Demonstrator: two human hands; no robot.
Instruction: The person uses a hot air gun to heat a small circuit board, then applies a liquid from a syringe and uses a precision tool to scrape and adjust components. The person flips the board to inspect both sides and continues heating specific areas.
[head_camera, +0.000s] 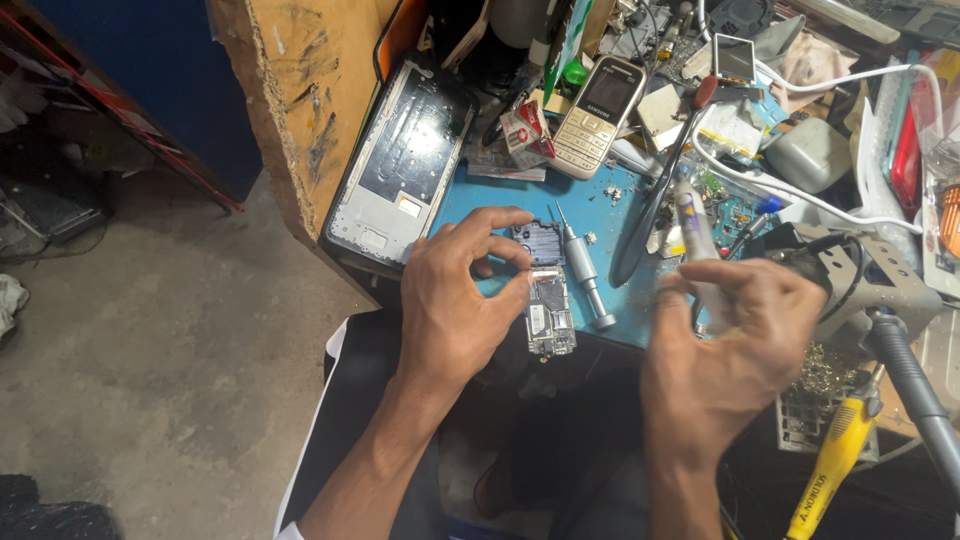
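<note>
Cluttered and dim, a repair corner shows a bare concrete floor (150, 330) on the left and a blue mat (625, 235) covering the desk (300, 110), whose raw wooden edge is scuffed and stained. At the mat's near edge lies a small phone circuit board (548, 300), and the left hand (455, 300) pinches it, thumb and forefinger clamped on its upper part to steady it. The right hand (730, 350) has its grip closed around a slim white tube (697, 235) with a narrow nozzle pointing up and away, held apart from the board. Judging by this, the work looks to be at the point of dosing something onto the board; that would call for tipping the nozzle down onto one small spot while the left hand keeps the board from sliding. A silver precision screwdriver (585, 275) lies just beside the board on the mat. Leaning against the desk edge is an empty black phone frame (405, 160) with pale stickers inside. Farther back, a pale gold keypad phone (600, 115) rests tilted, and just left of it sits a small red-and-white packet (528, 130). A green cap (573, 72) shows behind them. At lower right, a yellow-handled tool (835, 460) with dark lettering hangs near a metal stand (860, 270), and a white cable (800, 80) loops over the clutter.
</note>
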